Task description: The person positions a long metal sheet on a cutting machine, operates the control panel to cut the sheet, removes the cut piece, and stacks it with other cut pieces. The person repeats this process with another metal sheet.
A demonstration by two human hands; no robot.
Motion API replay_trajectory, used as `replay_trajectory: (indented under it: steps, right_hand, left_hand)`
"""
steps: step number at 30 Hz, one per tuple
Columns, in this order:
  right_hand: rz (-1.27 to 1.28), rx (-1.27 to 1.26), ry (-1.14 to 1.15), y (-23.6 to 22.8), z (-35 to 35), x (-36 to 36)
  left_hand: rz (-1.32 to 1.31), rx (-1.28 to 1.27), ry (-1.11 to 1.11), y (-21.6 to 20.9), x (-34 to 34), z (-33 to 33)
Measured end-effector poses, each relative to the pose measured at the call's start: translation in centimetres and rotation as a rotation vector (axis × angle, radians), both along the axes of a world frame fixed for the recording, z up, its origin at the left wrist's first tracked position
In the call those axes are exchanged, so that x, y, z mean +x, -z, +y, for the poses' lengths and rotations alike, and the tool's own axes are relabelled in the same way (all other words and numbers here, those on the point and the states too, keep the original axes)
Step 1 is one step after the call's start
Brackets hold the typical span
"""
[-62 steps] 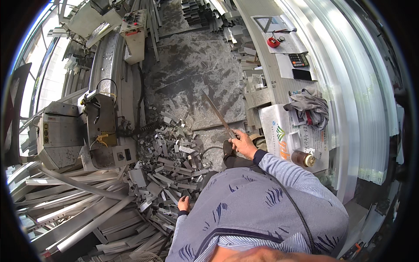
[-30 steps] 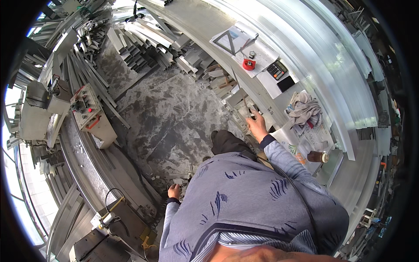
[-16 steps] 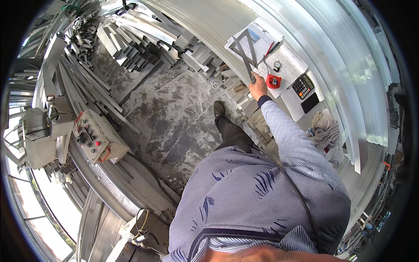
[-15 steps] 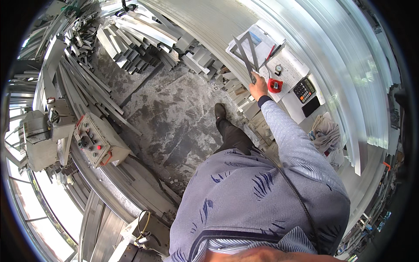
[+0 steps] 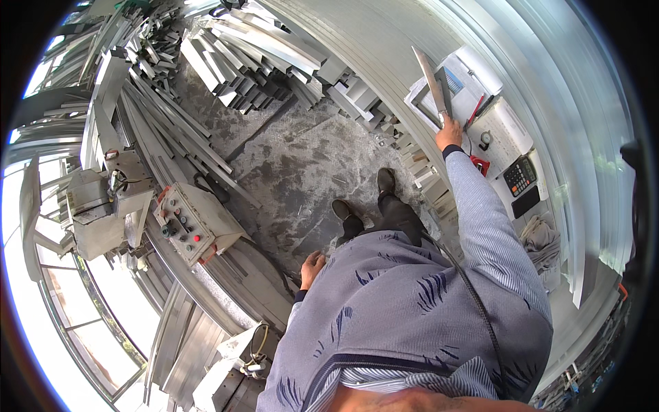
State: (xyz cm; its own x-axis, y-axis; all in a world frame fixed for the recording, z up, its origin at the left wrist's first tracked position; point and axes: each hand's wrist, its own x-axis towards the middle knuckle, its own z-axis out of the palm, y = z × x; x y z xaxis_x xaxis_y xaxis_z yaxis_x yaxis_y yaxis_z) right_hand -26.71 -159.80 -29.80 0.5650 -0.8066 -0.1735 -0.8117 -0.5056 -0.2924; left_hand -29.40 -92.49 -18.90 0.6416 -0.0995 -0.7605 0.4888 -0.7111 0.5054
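My right hand (image 5: 449, 132) is closed on the near end of a metal set square (image 5: 431, 81), whose long blade points away from me above papers (image 5: 467, 84). Just nearer than that hand lies a red tape measure (image 5: 480, 165), partly hidden by my sleeve. A red pen (image 5: 475, 110) and a small round dial (image 5: 486, 139) rest to the right of the hand, by an open notebook (image 5: 508, 127). My left hand (image 5: 312, 268) hangs low at my side with nothing visible in it, its fingers loosely extended.
A calculator (image 5: 519, 177), a dark phone (image 5: 526, 203) and a crumpled cloth (image 5: 541, 244) lie along the right-hand bench of long metal profiles (image 5: 364, 34). On the left stands a control box (image 5: 199, 223) with knobs and buttons. Stacked profiles (image 5: 240, 62) jut over the floor ahead.
The view has shifted, so the surroundings sit further right. My left hand and second foot have come into sight. The set square has turned, its blade now more edge-on, still in my right hand.
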Motion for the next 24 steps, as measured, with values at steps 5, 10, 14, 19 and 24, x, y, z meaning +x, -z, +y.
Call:
replay_trajectory:
  steps: [5,10,14,19,24]
  right_hand:
    - [0.058,0.01,0.028,-1.3,3.1,-1.7]
    - [-0.107,0.083,-0.043,-1.5,11.8,-6.1]
    - [0.001,0.5,0.015,3.8,19.4,-13.3]
    - [0.152,0.783,-0.081,11.7,23.2,-21.5]
    - [0.206,0.735,-0.04,9.8,24.8,-21.7]
  left_hand:
    - [-0.082,0.164,0.273,4.1,-0.2,6.9]
    - [-0.079,0.145,0.301,5.7,-0.1,11.8]
    - [-0.071,0.111,0.304,6.1,1.1,14.6]
    - [-0.091,0.042,0.316,7.6,2.5,17.2]
    - [-0.192,-0.073,0.354,9.5,4.2,19.1]
